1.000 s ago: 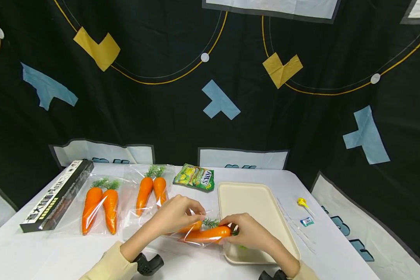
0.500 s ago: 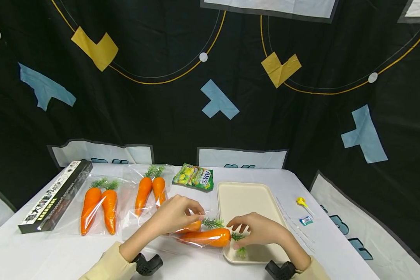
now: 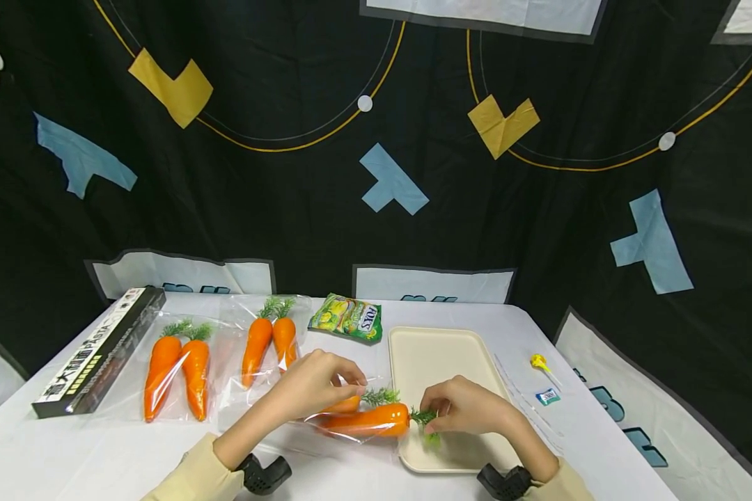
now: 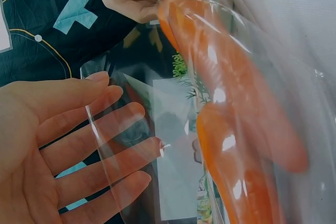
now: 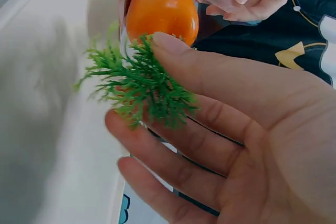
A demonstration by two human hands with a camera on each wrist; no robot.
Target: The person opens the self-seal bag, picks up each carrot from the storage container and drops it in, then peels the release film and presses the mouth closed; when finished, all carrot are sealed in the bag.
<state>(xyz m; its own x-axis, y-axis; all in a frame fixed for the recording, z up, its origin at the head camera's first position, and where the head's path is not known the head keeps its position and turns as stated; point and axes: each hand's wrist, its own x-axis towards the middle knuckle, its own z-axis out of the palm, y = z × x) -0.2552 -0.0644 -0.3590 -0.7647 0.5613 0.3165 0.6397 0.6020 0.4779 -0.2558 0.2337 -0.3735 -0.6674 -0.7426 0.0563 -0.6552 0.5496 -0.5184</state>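
Both hands work at the near middle of the table. Her or his right hand (image 3: pixel 466 410) pinches the green leafy top (image 5: pixel 142 90) of a carrot (image 3: pixel 366 419) between thumb and fingers, at the near left edge of the cream tray (image 3: pixel 441 348). The left hand (image 3: pixel 313 386) holds the mouth of a clear plastic bag (image 4: pixel 173 145) with curled fingers, the film draped over them; a second carrot (image 3: pixel 345 405) lies inside, just beside the first.

The carrot looks like a light, hard, glossy plastic model, smooth and likely slippery on its tapered body, so the feathery, soft tuft or the thick shoulder seems the surest hold. The bag is thin, limp, crinkly and shiny, apt to cling and fold.

Farther left lie two more bagged carrot pairs (image 3: pixel 178 372) and a long black box (image 3: pixel 97 351); a green snack packet (image 3: pixel 347 318) sits beyond, small sweets (image 3: pixel 542 379) to the right.
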